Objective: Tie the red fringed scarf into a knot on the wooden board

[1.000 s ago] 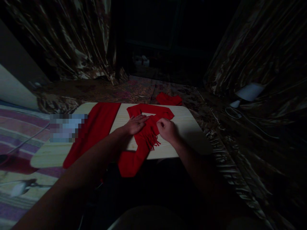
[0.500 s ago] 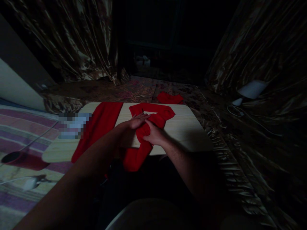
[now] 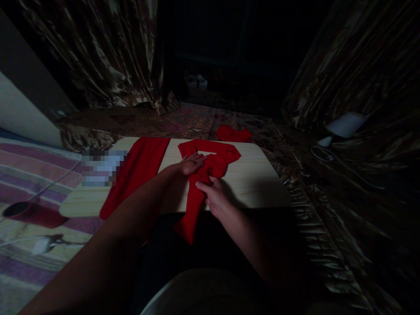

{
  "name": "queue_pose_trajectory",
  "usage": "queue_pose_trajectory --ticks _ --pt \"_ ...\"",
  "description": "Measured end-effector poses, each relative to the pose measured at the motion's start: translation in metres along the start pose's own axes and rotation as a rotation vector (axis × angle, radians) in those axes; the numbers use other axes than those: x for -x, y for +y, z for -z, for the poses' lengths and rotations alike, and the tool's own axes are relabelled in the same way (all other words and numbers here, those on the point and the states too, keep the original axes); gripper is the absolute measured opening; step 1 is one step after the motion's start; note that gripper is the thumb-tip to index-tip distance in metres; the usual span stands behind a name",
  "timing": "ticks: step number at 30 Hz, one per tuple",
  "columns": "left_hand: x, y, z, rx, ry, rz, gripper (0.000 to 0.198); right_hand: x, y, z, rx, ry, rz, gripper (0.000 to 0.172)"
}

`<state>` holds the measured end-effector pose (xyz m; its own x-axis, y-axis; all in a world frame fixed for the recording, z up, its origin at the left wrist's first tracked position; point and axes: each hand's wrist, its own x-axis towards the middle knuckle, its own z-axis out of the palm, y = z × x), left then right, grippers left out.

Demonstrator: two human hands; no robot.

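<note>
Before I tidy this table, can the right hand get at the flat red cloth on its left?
Probably not easily: the left forearm lies across the way to the flat red cloth, and the right hand holds the red strip.

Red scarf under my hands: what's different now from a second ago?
The right hand has moved left and nearer the person, and now grips the red scarf by its near strip. The fringe seen earlier is out of sight; the overhanging end, bent sideways before, looks narrower and straighter. The left hand stays spread on the scarf; the wide red strip stays put.
</note>
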<state>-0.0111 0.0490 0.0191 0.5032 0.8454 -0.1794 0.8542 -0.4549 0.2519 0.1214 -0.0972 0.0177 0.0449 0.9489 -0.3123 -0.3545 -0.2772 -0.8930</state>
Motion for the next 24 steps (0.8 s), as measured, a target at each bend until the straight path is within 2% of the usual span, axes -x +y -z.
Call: queue_pose_trajectory --ticks 5,9,12,16,17,18,19,22,23,24 --pt "0.003 0.002 0.002 0.014 -0.008 0.003 0.066 0.023 0.012 -0.001 0.012 -0.155 0.03 0.049" --pt "0.002 0.001 -0.001 0.014 -0.002 0.011 0.065 0.033 -0.005 0.017 0.282 -0.345 -0.059 0.036" --pt "0.0 0.0 -0.003 0.024 0.016 0.003 0.065 0.039 -0.039 0.043 0.602 -0.555 0.01 0.037" --pt "-0.002 0.0 -0.004 0.026 0.021 0.0 0.065 0.041 -0.106 0.077 1.228 -0.951 0.035 0.025" --pt "-0.002 0.0 -0.004 0.031 0.02 0.006 0.066 0.04 -0.124 0.083 1.35 -0.99 0.05 0.02" --pt "-0.002 0.0 -0.004 0.036 0.023 0.012 0.066 0.038 -0.141 0.088 1.459 -0.973 0.073 0.017" --pt "-0.002 0.0 -0.005 0.04 0.025 0.015 0.066 0.036 -0.156 0.091 1.554 -0.893 0.13 0.015" --pt "-0.002 0.001 -0.005 0.046 0.04 0.02 0.064 0.03 -0.192 0.097 1.787 -0.487 0.458 0.006" --pt "-0.002 0.001 -0.006 0.046 0.044 0.024 0.064 0.029 -0.198 0.098 1.841 -0.342 0.591 0.001" --pt "-0.003 0.002 -0.006 0.047 0.048 0.031 0.063 0.028 -0.201 0.099 1.882 -0.217 0.714 0.005"
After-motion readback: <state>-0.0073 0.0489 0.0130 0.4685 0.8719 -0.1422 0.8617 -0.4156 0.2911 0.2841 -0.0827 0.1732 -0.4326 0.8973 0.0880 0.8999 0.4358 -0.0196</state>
